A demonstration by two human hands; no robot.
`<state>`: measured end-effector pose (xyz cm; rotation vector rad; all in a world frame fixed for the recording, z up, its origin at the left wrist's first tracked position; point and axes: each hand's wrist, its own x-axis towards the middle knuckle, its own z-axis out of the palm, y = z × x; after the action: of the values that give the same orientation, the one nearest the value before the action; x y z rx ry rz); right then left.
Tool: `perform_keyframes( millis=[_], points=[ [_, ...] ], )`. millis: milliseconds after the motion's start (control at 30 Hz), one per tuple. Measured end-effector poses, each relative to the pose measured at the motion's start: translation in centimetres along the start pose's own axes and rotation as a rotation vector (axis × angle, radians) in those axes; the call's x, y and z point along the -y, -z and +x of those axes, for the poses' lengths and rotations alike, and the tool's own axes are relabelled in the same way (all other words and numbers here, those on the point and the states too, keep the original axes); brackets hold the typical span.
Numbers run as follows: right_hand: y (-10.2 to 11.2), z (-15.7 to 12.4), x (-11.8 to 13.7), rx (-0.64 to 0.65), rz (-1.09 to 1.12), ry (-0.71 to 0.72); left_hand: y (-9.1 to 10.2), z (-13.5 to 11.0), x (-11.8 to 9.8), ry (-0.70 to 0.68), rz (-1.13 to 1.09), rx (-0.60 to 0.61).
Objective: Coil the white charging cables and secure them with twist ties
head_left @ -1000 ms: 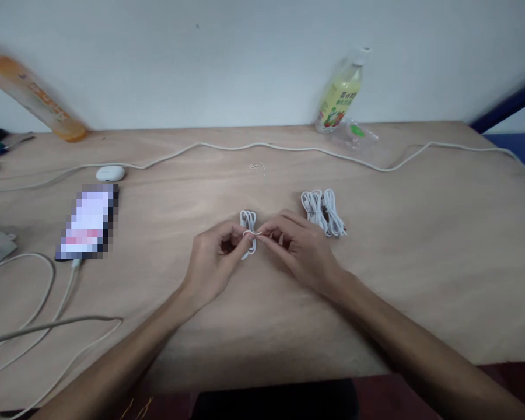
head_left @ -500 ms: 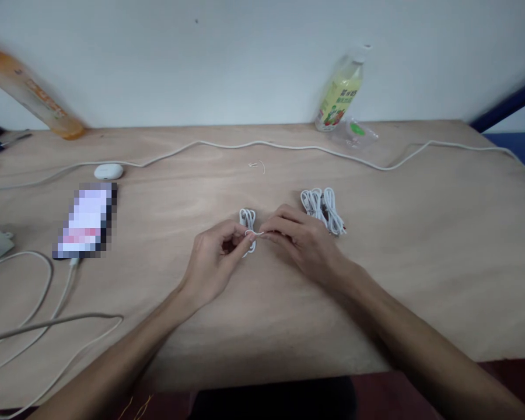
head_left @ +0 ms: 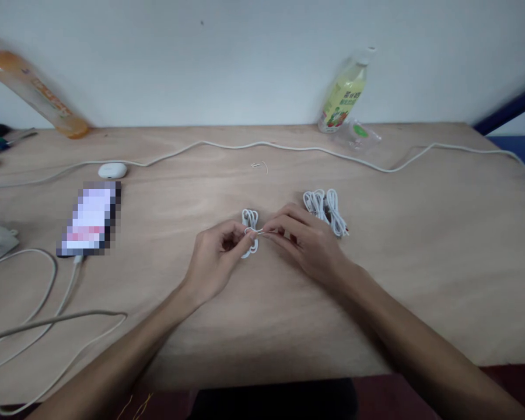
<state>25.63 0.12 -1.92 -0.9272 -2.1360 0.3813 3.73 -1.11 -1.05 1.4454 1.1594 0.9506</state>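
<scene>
Thumb and fingertips of my left hand (head_left: 216, 256) pinch a thin white twist tie (head_left: 259, 232), bent into a small loop at the fingertips. Its other end runs to the fingertips of my right hand (head_left: 310, 242), also closed in a pinch. Just behind and beneath the fingers lies a coiled white cable (head_left: 250, 217), partly covered by the left fingertips; whether the tie goes round it I cannot tell. Beyond the right hand, coiled white cables (head_left: 326, 207) lie side by side, their near part hidden by that hand.
Short white pieces (head_left: 259, 166) lie farther back. A long white cord (head_left: 289, 147) crosses the wooden table (head_left: 420, 251). At left are a phone (head_left: 90, 219) with its cable, a white case (head_left: 112, 170) and an orange bottle (head_left: 48, 96); a yellow-green bottle (head_left: 345, 93) stands by the wall.
Both hands keep their pinch in nearly the same place. Between the fingertips the tie has changed shape, with two strands now showing toward the right hand. The whole view has shifted slightly.
</scene>
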Motion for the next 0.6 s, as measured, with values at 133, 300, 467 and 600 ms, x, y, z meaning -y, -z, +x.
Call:
perform_keyframes(
  millis=[133,300,467,600],
  points=[
    [0.08,0.09,0.23,0.002,0.01,-0.013,-0.12,-0.01,-0.01,0.015,-0.023,-0.01],
    [0.11,0.15,0.47,-0.01,0.041,-0.031,-0.28,0.11,-0.22,0.0,-0.049,-0.01],
    [-0.24,0.07,0.59,-0.028,0.027,-0.047,-0.17,0.18,-0.23,0.006,-0.067,0.001],
    [-0.4,-0.03,0.52,-0.018,-0.004,-0.023,-0.19,0.21,-0.2,0.031,-0.075,0.019]
  ],
)
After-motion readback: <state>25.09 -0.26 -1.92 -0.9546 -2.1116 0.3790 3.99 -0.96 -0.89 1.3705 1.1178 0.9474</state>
